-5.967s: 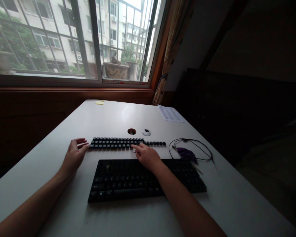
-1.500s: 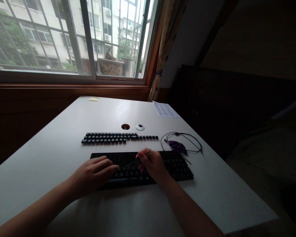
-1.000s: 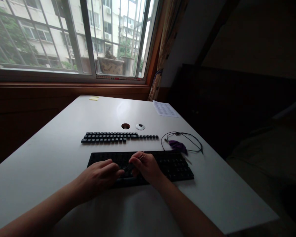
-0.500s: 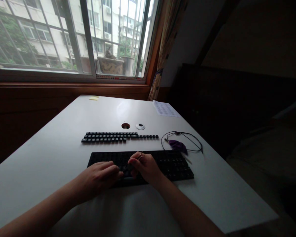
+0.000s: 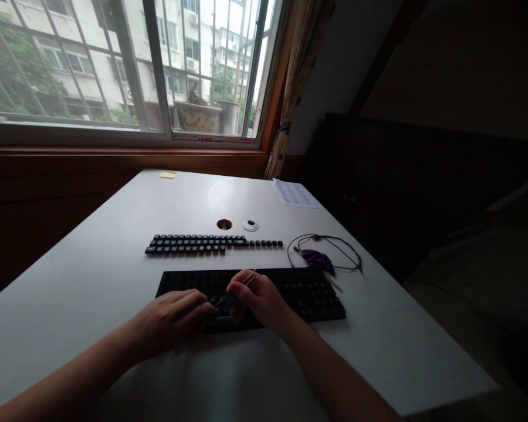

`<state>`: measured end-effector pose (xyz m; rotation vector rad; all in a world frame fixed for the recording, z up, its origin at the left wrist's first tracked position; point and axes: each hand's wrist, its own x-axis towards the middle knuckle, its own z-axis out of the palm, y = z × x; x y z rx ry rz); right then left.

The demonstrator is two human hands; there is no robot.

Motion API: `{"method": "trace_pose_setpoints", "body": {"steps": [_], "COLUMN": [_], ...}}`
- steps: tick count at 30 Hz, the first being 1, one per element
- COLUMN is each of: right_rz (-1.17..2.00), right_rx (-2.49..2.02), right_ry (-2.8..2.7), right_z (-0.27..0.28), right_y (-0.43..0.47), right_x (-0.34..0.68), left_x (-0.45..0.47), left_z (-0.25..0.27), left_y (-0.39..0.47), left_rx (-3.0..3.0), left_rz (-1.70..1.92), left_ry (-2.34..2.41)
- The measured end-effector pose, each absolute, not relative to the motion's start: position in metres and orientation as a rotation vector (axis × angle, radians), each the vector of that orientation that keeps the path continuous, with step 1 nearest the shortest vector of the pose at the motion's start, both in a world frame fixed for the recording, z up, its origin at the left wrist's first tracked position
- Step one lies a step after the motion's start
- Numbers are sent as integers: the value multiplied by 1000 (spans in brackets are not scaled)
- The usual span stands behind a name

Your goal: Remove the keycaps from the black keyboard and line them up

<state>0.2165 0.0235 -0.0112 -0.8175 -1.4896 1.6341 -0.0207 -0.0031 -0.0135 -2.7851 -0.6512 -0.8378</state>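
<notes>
A black keyboard (image 5: 290, 293) lies near the front of the white desk. My right hand (image 5: 255, 296) is above its middle, closed on a thin metal wire tool (image 5: 251, 276) that looks like a wire keycap puller. Wire loops stick out above the knuckles, and a dark part points left toward my other hand. Over the keyboard's left front lies my left hand (image 5: 180, 313), its fingers curled together, fingertips just left of the tool's tip. Anything inside them is hidden. Behind the keyboard, loose black keycaps (image 5: 185, 243) stand in several neat rows.
A black cable (image 5: 356, 258) loops right of the keycaps beside a purple cloth-like piece (image 5: 317, 261). Behind them are a cable hole (image 5: 224, 224) and its white cover (image 5: 250, 225). A printed sheet (image 5: 295, 193) and yellow sticky notes (image 5: 167, 174) lie at the far edge.
My left hand has drawn back slightly to the left, widening the gap to the tool's tip. The right hand has tilted a little, staying closed on the tool.
</notes>
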Motion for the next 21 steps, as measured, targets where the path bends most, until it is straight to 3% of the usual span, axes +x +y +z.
{"method": "trace_pose_setpoints", "body": {"steps": [13, 19, 21], "right_rz": [1493, 756, 638], "right_rx": [-904, -778, -724], "right_ry": [-1563, -1841, -1863], "right_z": [-8, 6, 10], "right_y": [20, 18, 17], "right_x": [216, 225, 227], "left_x": [-30, -30, -30], "left_z": [-9, -12, -14], "left_y": [-5, -1, -1], "left_rx": [-2543, -2551, -2550], "left_rz": [-1317, -1298, -1287], "left_ry": [-927, -914, -904]}}
